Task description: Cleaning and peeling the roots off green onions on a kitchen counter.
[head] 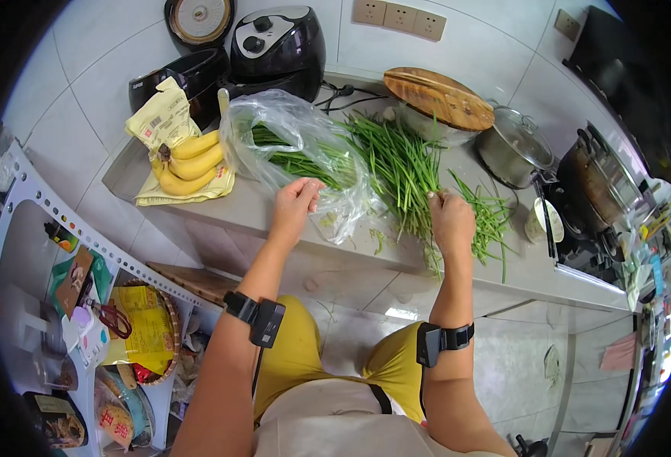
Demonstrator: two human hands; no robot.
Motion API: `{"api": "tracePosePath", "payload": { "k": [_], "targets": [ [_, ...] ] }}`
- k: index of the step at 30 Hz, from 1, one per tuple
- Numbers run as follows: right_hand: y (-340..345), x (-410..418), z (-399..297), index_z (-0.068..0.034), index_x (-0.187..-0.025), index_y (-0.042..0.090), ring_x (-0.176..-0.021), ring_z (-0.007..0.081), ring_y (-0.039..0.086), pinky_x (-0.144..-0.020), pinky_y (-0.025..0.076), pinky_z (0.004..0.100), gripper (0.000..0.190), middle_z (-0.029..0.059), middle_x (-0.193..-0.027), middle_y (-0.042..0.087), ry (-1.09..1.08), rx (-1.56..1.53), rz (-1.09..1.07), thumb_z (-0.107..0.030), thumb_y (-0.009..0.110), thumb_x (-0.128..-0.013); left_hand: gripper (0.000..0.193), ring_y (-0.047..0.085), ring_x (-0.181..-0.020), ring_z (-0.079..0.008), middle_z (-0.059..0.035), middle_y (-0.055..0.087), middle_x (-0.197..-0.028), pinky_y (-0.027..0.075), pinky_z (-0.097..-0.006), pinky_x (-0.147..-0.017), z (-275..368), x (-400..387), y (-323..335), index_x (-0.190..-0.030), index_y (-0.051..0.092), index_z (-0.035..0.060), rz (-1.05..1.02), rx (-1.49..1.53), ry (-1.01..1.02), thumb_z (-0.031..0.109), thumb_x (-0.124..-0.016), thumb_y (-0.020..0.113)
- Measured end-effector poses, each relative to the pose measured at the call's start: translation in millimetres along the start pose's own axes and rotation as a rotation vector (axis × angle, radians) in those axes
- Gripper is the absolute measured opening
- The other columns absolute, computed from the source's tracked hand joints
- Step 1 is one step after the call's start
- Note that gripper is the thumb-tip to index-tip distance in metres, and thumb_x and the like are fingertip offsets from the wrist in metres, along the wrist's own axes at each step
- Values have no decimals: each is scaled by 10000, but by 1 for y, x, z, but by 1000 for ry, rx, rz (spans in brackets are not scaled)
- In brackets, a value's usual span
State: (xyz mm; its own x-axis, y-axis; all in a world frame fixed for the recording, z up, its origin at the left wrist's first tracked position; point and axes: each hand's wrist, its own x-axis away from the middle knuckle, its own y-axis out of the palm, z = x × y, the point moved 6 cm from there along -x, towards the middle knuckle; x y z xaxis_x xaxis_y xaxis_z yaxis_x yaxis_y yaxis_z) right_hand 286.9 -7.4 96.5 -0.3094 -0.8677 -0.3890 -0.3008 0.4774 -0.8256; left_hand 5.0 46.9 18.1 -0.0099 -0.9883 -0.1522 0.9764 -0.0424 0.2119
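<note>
My left hand (300,204) is closed at the near edge of a clear plastic bag (290,123); whether its fingertips pinch anything is not plain. Inside the bag lie long green stalks (318,160). A loose pile of green leafy stalks, probably garlic chives (395,165), spreads on the grey countertop to the right of the bag. My right hand (452,220) is closed at the right side of this pile, its thumb on top; what its fingers hold is hidden. A smaller heap of cut or trimmed stalks (490,220) lies beyond it to the right.
Bananas (192,163) lie on yellow packaging at the left. Behind stand an open cooker (198,65) and a black air fryer (278,51). A wooden board (438,97) covers a bowl. A lidded pot (512,148), paper cup (541,220) and stove pot (592,177) stand right.
</note>
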Motion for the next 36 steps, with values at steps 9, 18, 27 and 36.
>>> {"api": "tracePosePath", "payload": {
  "k": [9, 18, 27, 36],
  "targets": [
    [8, -6, 13, -115, -1142, 617, -681, 326, 608, -621, 452, 434, 375, 151, -730, 642, -25, 52, 125, -337, 620, -839, 211, 410, -555, -43, 45, 479, -614, 329, -234, -493, -9, -6, -7, -919, 667, 52, 9, -82, 140, 227, -925, 549],
    [14, 1, -27, -83, -988, 619, -647, 342, 574, -608, 432, 420, 227, 185, -696, 581, -222, -183, 286, -279, 517, -936, 213, 454, -557, -46, 32, 520, -642, 377, -210, -513, 0, -3, -3, -873, 650, 24, 11, -77, 126, 210, -909, 555],
    [69, 31, -98, -91, -977, 646, -593, 354, 569, -570, 440, 436, 247, 216, -675, 588, -248, -176, -62, -298, 521, -930, 224, 449, -564, -41, 39, 525, -662, 367, -208, -519, -2, -4, -5, -889, 653, 21, 16, -74, 130, 216, -917, 548],
    [103, 28, -108, -175, -1153, 629, -741, 363, 633, -673, 492, 462, 278, 194, -788, 653, -308, 33, -203, -227, 528, -898, 204, 483, -586, -57, -20, 615, -801, 399, -212, -539, 1, -4, -7, -981, 643, -8, 73, 37, 106, 162, -919, 549]
  ]
}}
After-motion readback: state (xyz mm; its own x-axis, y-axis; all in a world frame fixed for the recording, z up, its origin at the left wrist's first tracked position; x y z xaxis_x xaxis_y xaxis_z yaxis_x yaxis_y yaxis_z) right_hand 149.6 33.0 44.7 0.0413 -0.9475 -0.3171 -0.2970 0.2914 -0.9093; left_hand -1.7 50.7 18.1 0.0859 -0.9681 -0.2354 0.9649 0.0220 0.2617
